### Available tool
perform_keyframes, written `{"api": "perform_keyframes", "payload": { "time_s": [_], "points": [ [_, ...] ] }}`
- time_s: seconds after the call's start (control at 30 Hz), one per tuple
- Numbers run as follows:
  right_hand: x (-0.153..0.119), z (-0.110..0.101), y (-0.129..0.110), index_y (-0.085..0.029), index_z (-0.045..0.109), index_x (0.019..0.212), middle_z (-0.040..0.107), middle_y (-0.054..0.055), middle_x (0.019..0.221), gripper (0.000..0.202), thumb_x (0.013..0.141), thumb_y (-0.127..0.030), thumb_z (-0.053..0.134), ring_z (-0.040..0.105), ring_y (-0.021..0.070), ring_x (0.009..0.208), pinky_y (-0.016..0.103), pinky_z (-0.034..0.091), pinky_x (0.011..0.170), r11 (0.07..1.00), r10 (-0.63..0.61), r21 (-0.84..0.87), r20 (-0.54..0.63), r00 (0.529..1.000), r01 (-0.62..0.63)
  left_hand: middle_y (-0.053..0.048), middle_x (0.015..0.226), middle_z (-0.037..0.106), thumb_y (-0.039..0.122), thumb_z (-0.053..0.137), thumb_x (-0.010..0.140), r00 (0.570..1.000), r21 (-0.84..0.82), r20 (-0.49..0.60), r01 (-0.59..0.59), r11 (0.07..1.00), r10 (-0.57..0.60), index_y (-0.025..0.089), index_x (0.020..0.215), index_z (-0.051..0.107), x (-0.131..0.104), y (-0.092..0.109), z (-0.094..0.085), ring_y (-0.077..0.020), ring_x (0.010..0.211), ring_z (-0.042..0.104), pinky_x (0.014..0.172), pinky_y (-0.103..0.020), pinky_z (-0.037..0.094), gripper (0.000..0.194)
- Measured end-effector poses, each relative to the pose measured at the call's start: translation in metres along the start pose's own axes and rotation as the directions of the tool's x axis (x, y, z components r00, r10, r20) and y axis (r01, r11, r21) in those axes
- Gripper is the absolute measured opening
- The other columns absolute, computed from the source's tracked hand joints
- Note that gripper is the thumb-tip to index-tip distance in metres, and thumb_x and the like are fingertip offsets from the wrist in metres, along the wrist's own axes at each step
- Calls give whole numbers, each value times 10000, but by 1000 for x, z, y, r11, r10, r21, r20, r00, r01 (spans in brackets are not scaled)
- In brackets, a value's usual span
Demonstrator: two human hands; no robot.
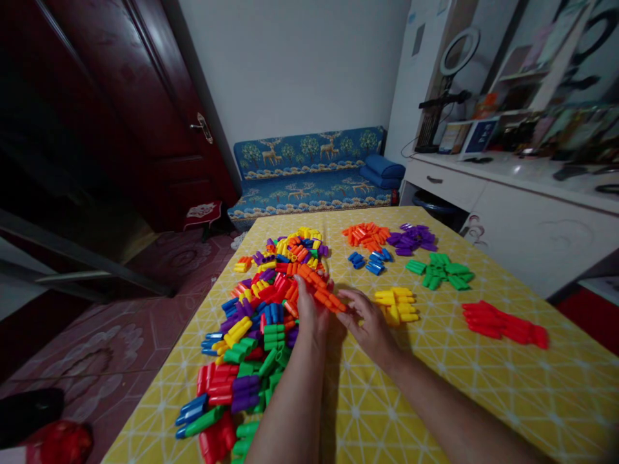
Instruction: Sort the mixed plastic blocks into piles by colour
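Note:
A cluster of orange bullet-shaped plastic building blocks (pixel 319 285) lies across my left hand (pixel 311 314), whose thumb presses on top. The fingers of my right hand (pixel 370 327) pinch the near right end of that cluster. Under and beside my left hand spreads a long mixed pile of blocks (pixel 274 314) in red, green, blue, yellow, purple and orange. Just beyond my right hand are yellow blocks (pixel 399 304), partly hidden by it.
Sorted by colour on the yellow tablecloth (pixel 464 393) are orange blocks (pixel 366 236), purple blocks (pixel 412 239), blue blocks (pixel 375 261), green blocks (pixel 440 271) and red blocks (pixel 504 324). Past the table stand a blue patterned sofa (pixel 309 183) and a white dresser (pixel 527 222).

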State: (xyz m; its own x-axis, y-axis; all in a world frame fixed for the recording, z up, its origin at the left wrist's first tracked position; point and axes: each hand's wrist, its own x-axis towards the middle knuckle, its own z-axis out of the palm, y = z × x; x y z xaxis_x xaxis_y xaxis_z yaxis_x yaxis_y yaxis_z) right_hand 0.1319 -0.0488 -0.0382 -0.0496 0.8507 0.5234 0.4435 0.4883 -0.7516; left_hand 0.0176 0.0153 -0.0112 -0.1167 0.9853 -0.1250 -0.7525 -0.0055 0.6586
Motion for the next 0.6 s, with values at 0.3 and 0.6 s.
{"api": "perform_keyframes", "payload": {
  "time_s": [0.3, 0.6],
  "points": [
    [5, -2, -4, -214, 600, 1032, 640, 78, 1018, 200, 841, -166, 568, 613, 210, 972, 367, 527, 852, 996, -48, -86, -154, 987, 35, -121, 1231, 629, 570, 423, 884, 958, -137, 235, 200, 970, -164, 216, 1148, 604, -12, -10, 1, -253, 1175, 589, 958, -436, 484, 478],
    [5, -7, 0, -205, 582, 1006, 652, 55, 949, 167, 844, -241, 580, 642, 180, 844, 313, 542, 756, 985, 122, 149, -291, 949, -81, -116, 1080, 688, 496, 533, 857, 997, -99, 49, 72, 993, -67, 176, 1024, 640, -5, -8, -2, -230, 983, 663, 763, -336, 548, 377]
  ]
}}
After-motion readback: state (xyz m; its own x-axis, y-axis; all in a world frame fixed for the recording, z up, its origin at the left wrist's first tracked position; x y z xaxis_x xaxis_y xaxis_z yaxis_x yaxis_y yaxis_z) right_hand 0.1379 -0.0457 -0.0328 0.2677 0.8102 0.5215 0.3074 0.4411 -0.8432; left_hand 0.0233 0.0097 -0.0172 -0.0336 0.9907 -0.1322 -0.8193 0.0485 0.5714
